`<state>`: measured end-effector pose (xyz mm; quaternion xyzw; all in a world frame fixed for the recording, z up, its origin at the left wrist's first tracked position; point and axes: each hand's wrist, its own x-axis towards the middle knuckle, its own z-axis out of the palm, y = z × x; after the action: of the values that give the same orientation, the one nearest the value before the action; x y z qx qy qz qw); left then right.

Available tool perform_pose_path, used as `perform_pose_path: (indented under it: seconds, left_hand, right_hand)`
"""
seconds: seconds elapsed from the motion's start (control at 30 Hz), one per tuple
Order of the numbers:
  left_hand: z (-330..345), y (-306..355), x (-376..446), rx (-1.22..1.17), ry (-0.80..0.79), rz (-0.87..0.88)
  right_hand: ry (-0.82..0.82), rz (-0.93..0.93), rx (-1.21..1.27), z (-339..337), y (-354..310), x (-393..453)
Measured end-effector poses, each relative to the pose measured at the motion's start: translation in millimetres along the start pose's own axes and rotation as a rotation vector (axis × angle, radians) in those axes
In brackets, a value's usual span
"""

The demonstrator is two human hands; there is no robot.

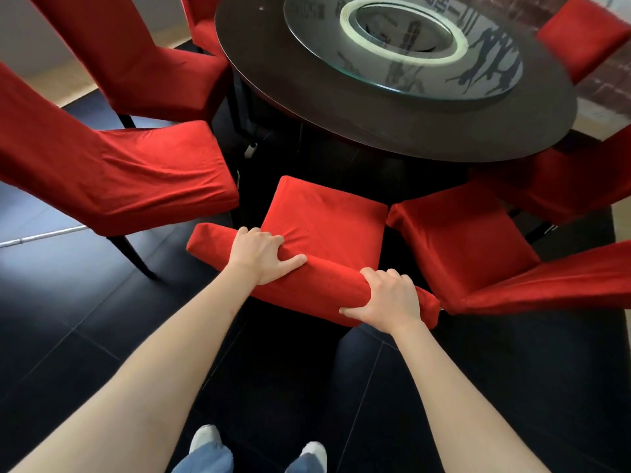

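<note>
A red-covered dining chair (324,220) stands right in front of me, its seat pointing at a round dark table (307,97). My left hand (263,256) grips the top of the chair's backrest near its left end, fingers curled over the far side and thumb along the near side. My right hand (386,298) grips the same backrest top near its right end. The chair's legs are hidden below the backrest.
Red-covered chairs ring the table: one close on the left (136,175), one touching on the right (478,254), others further round. A glass turntable (403,46) sits on the table. The floor is dark tile (68,319). My feet (205,438) are below.
</note>
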<state>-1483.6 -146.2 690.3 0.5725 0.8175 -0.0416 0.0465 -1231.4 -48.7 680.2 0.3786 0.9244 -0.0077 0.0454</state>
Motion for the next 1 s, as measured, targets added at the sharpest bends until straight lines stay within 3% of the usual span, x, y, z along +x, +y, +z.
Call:
perform_pose_path:
  seconds: [0.57, 0.8, 1.0]
  left_hand:
    - [21, 64, -74, -0.052, 0.080, -0.176]
    - [23, 60, -74, -0.043, 0.097, -0.151]
    - [20, 59, -70, -0.042, 0.126, -0.145]
  right_hand:
    - [-0.042, -0.108, -0.045, 0, 44, -42]
    - [0.012, -0.044, 0.002, 8, 37, -55]
    - [-0.041, -0.083, -0.017, 2, 39, -48]
